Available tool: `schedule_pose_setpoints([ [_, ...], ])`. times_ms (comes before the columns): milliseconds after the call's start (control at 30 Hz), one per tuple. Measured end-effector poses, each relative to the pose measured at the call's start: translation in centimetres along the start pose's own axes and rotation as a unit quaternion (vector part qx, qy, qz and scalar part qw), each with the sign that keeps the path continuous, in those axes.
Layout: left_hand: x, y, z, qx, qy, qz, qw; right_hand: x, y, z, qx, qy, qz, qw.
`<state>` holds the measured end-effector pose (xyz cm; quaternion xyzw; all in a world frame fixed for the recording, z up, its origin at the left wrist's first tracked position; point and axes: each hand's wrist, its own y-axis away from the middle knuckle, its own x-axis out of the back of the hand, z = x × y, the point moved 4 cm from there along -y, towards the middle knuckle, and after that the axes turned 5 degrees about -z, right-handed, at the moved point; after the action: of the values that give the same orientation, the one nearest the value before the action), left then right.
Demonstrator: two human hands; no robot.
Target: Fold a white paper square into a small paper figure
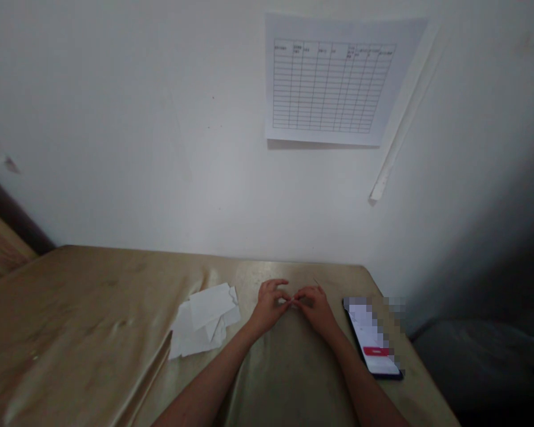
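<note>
My left hand and my right hand meet above the middle of the table, fingertips almost touching. Thumb and index finger of each are pinched together, and the left hand's other fingers are raised. Whatever lies between the fingertips is too small to name. A thin light sliver shows just beyond the right hand's fingers; I cannot tell whether it touches them. Left of my left hand, several torn pieces of white paper lie in an overlapping pile.
A smartphone with a lit screen lies right of my right arm, by the table's right edge. The table has a creased tan cover and stands against a white wall. On that wall hangs a printed grid sheet.
</note>
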<state>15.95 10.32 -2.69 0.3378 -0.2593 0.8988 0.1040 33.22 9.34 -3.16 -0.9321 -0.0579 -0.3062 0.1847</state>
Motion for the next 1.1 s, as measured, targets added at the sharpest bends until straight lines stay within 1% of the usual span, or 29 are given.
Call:
schedule_pose_setpoints([
  [233, -0.03, 0.05, -0.03, -0.001, 0.002, 0.000, 1.000, -0.03, 0.02, 0.29, -0.004, -0.003, -0.011, 1.000],
  [400, 0.08, 0.12, 0.19, -0.001, 0.000, -0.001, 1.000, -0.13, -0.04, 0.43, 0.004, -0.009, -0.002, 1.000],
  [700, 0.19, 0.13, 0.68, -0.011, -0.002, -0.001, 1.000, -0.18, -0.03, 0.26, -0.018, -0.010, 0.014, 1.000],
  [967, 0.26, 0.05, 0.47, -0.015, 0.001, 0.011, 1.000, 0.27, -0.05, 0.44, 0.008, -0.041, 0.000, 0.999],
  [1100, 0.52, 0.15, 0.80, -0.019, 0.001, 0.013, 1.000, 0.35, 0.02, 0.07, 0.007, -0.045, -0.001, 0.999],
])
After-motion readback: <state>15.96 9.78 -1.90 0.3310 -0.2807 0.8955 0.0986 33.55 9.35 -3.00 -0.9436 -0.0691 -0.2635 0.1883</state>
